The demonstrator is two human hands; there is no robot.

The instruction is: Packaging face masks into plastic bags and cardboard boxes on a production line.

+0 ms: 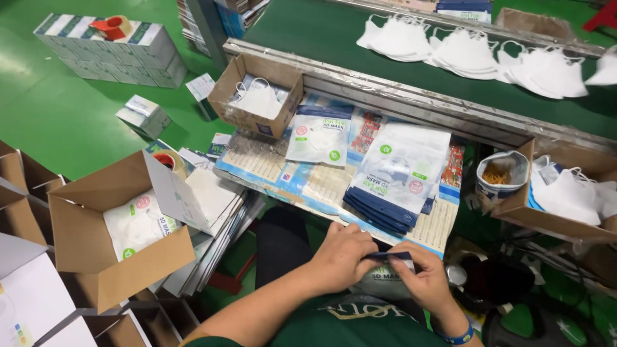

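- To your left you have an open cardboard box (96,250) with a packed mask inside.
- Ahead, a stack of mask pouches (395,180) lies on the work board (443,228).
- Loose white masks (475,54) line the green belt (321,29) beyond.
- A small carton (254,93) sits near the rail.

Both hands sit close together low in the view, at about six o'clock; the left hand (344,254) comes in from seven o'clock on a bare forearm, knuckles up, fingers curled and pinching toward three o'clock; the right hand (424,276) enters from five o'clock, a blue band on its wrist, thumb and fingers pinched toward nine o'clock; the fingertips nearly meet.
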